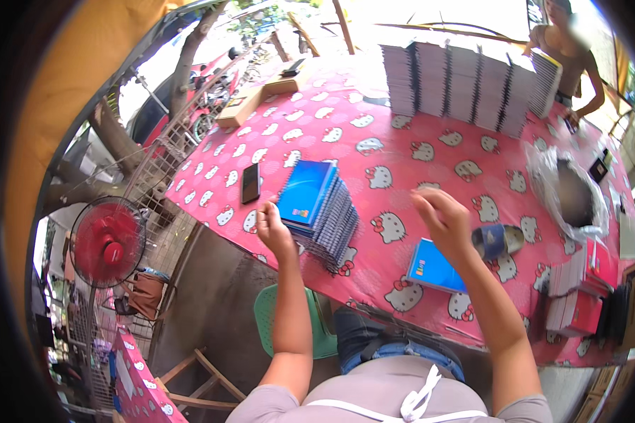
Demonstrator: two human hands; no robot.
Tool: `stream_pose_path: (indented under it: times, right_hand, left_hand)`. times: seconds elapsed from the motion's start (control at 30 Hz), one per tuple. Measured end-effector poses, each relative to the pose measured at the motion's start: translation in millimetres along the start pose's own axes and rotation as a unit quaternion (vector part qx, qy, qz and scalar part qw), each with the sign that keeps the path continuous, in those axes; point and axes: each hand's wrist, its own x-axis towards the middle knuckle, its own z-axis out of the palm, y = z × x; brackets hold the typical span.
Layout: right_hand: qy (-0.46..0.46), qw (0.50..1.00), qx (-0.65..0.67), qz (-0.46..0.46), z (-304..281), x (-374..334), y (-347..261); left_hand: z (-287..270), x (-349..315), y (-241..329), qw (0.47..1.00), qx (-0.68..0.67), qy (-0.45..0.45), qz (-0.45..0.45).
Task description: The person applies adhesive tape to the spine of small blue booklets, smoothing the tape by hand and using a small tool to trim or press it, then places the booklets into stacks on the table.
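My left hand point(271, 227) hovers at the near left edge of a leaning stack of blue-covered notebooks point(319, 204), fingers curled, with nothing visible in it. My right hand point(441, 215) is raised over the pink cat-print tablecloth point(402, 151), fingers bent and slightly blurred, holding nothing I can see. Just below and right of it a single blue notebook point(434, 268) lies flat near the table's front edge. A roll of tape point(497, 241) sits right next to my right wrist.
A black phone point(250, 182) lies left of the stack. Tall rows of notebooks point(466, 81) stand at the far side, with another person point(568, 49) behind them. A clear plastic bag point(568, 190), red-covered books point(578, 289), a cardboard box point(250, 99) and a red fan point(107, 242) are around.
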Motion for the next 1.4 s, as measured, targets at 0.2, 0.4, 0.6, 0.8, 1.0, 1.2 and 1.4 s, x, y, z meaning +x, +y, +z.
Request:
stream_pose_path:
  times: [0.2, 0.4, 0.6, 0.8, 1.0, 1.2, 1.4]
  right_hand:
    - [0.051, 0.984, 0.149, 0.084, 151.4, 83.0, 25.3]
    - [0.055, 0.994, 0.082, -0.046, 164.3, 74.5, 30.0]
    - [-0.010, 0.984, -0.140, 0.114, -37.8, -16.5, 14.7]
    - [0.037, 0.920, -0.164, 0.354, -91.2, -128.5, 46.1]
    - [0.136, 0.950, -0.157, 0.231, -94.4, -108.7, 4.5]
    - [0.125, 0.946, -0.135, 0.268, -79.7, -111.0, 36.2]
    - [0.082, 0.957, -0.209, 0.183, -91.4, -104.0, 45.6]
  left_hand:
    - [30.4, -19.5, 11.6, 0.998, -0.001, 0.034, 0.049]
    - [28.4, -25.1, 26.6, 0.995, 0.082, 0.050, 0.016]
    - [-5.9, -34.8, 57.8, 0.993, 0.018, 0.025, 0.116]
    - [66.7, -128.8, 102.5, 0.938, -0.037, -0.317, 0.135]
    - [100.4, -185.0, 66.2, 0.909, 0.032, -0.412, -0.059]
    - [103.4, -216.6, 27.7, 0.835, 0.141, -0.526, -0.080]
    - [99.1, -197.8, 31.3, 0.843, 0.224, -0.487, -0.029]
